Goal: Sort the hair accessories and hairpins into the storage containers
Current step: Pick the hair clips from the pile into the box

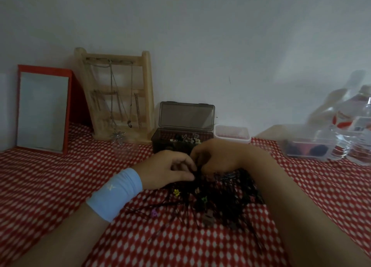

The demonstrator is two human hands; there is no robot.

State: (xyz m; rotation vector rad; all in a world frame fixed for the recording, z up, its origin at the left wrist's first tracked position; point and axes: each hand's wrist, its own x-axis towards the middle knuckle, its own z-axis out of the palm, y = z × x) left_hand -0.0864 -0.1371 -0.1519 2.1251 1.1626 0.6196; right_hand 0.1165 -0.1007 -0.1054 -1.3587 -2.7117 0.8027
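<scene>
The hairpins (220,198) lie in a loose heap on the tablecloth (50,176), near the middle of the view and just in front of both hands. They are thin, black and straight, tangled across each other, with single pins straying out toward the lower left. The heap is dark and blurred, so single pins at its centre cannot be told apart. A few small coloured clips sit among them: a yellow clip (176,192) at the upper left edge, a green clip (204,199) nearer the middle, and a purple clip (154,213) lower left.

The left hand (170,170), with a pale blue wristband (114,192) on the wrist, rests on the cloth at the heap's upper left edge. Its thumb and forefinger close to a narrow pinch on the dark pins there. The right hand (214,156) hangs over the top of the heap with the fingers curled downward. Its fingertips are lost in the dark mass, so I cannot tell whether it holds anything.

Just behind the hands stands a dark box (160,140) with its lid (185,116) tipped up, small pale and dark pieces showing inside. Beside it to the right sits a small clear tub (232,133), and further right a clear container (307,148) with dark round things in it, next to plastic bottles (357,126). At the back left a wooden rack (118,98) hung with chains stands beside a red-framed mirror (43,110).
</scene>
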